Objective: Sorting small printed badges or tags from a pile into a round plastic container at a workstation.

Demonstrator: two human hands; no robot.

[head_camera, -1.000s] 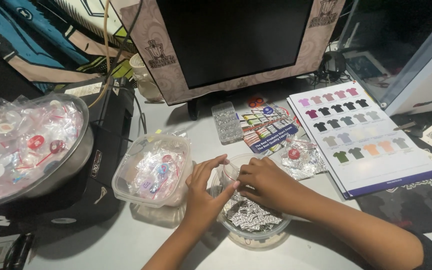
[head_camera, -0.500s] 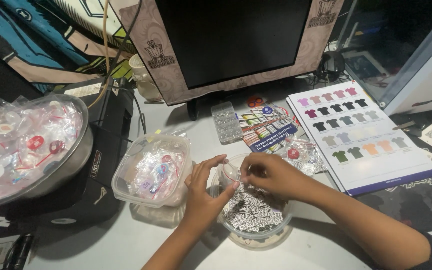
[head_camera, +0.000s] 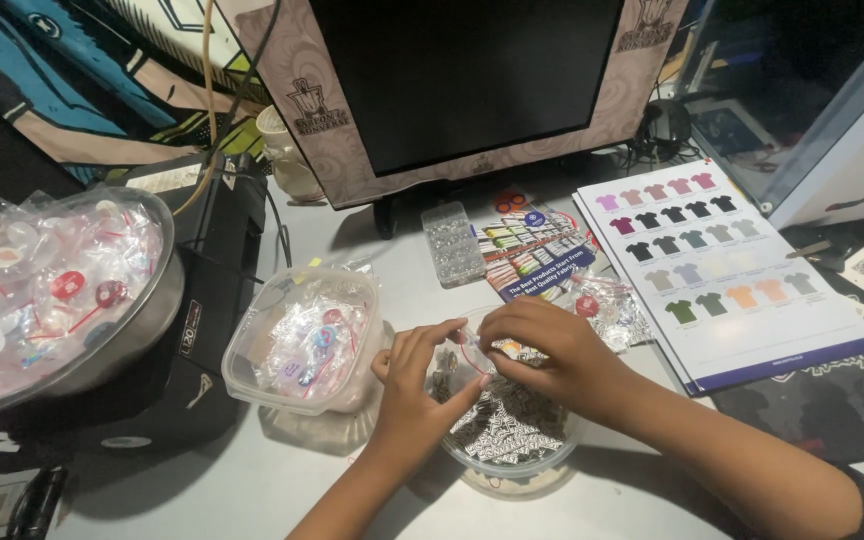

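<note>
A pale grey desk [head_camera: 202,490] fills the view under dim indoor light. A dark monitor [head_camera: 462,80] in a tan patterned frame stands at the back. Behind it on the left hangs a colourful painted cloth [head_camera: 82,80]. A white cabinet [head_camera: 852,150] sits at the right edge.

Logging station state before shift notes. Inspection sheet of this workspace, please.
Surface: grey desk, crowded.
Job's things: small clear bag pinched between both hands over a round tub of small printed pieces.
Clutter: square tub and metal bowl, both holding bagged items; bead box; shirt colour chart; leaflet.
Grippers: left hand and right hand both gripping the bag.
Cables: several behind the monitor, left and right.
Surroundings: black device under the bowl; patterned cloth behind.
</note>
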